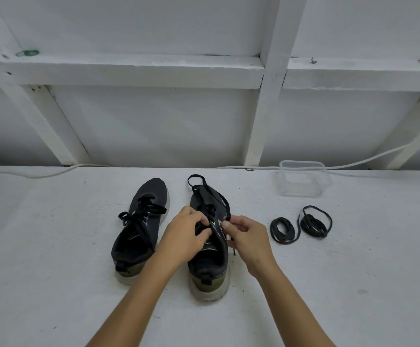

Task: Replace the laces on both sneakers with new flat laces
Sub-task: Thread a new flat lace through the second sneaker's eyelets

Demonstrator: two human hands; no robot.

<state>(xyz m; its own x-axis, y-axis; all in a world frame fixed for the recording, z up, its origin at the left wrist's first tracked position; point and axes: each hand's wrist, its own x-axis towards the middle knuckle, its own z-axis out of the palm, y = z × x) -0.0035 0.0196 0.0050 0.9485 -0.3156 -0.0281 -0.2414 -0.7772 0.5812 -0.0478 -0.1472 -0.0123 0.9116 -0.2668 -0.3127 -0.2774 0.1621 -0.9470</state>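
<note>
Working at the centre of a white painted surface (53, 246), two bare hands tend the right-hand black mesh sneaker (210, 261). The left hand (186, 236) pinches its tongue; the right hand (247, 237) pinches a flat black lace (205, 186) trailing toward twelve o'clock. The second black sneaker (141, 229), laced, sits at nine o'clock. Two coiled black laces (282, 230) lie at three o'clock, a clear plastic tub (304, 179) at one o'clock.

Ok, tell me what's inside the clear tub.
The tub looks empty: through its clear walls only the white surface shows. Behind it runs a white cable; its far wall blurs that part.
</note>
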